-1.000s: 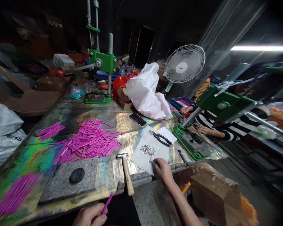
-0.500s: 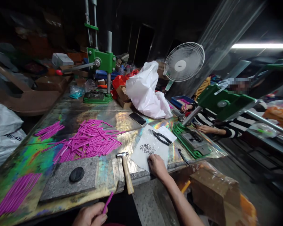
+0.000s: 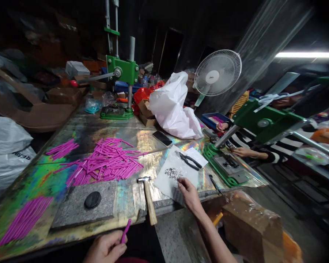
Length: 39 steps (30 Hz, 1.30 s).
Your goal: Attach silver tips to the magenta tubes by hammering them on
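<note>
At the bottom of the view, my left hand (image 3: 106,247) is closed around one thin magenta cord-like stick (image 3: 126,231), whose upper end points up. My right hand (image 3: 188,191) has its thumb and forefinger pinched together at the near edge of a small pile of shiny metal pieces (image 3: 172,172). Whatever its fingertips hold is too small to make out. The pile lies on a white sheet (image 3: 162,184), together with black-handled pliers (image 3: 190,160). A large heap of similar magenta sticks (image 3: 106,160) lies to the left, with smaller bundles beside it.
A hammer (image 3: 148,201) overhangs the table's front edge, right of a stone slab (image 3: 71,208) bearing a black disc (image 3: 92,199). Green presses (image 3: 123,71) stand at back and right. A phone (image 3: 162,138), a white bag (image 3: 172,106) and a co-worker's hand (image 3: 242,152) lie beyond.
The whole view has shifted slightly to the right. My right hand has drawn back a little from the metal pieces, fingertips still pinched. My left hand keeps its magenta stick.
</note>
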{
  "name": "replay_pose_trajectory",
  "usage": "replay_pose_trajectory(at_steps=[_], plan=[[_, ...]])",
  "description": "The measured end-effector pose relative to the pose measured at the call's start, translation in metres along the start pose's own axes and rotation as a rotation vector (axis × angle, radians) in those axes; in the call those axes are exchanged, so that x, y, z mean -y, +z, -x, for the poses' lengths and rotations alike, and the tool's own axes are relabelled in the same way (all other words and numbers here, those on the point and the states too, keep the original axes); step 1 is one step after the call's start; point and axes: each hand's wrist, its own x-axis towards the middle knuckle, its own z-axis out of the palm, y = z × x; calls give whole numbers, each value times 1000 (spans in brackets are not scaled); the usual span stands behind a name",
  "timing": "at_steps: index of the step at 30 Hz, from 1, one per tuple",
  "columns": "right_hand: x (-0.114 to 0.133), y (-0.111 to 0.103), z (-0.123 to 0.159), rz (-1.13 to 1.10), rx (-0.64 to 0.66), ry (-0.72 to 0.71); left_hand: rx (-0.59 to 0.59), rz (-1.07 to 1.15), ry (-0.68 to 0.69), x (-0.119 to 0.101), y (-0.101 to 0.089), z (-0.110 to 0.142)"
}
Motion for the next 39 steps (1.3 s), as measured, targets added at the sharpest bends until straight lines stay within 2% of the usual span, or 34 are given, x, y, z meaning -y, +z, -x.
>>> replay_pose_trajectory(at_steps=[6,13,17,21,27,31,34,36,39], plan=[[32,13,21,-297,130,76,11,88,-9,-21,-1,-1],[63,39,51,-548,321,132,-48,228,43,-37,0,-3],[82,59,70,-806,438,279,-60,353,39,-42,4,-5],[96,77,88,-920,454,344,-114,440,75,-49,5,-7],[105,90,104,-856,435,315,-168,444,143,-53,2,-4],[108,88,104,-587,408,172,-190,398,145,-52,-1,-1],[110,85,100,-431,433,76,-197,400,155,-51,-3,0],[112,84,98,-396,477,71,-193,415,153,-50,-4,1],[115,84,98,-434,535,137,-181,487,135,-50,-5,1]])
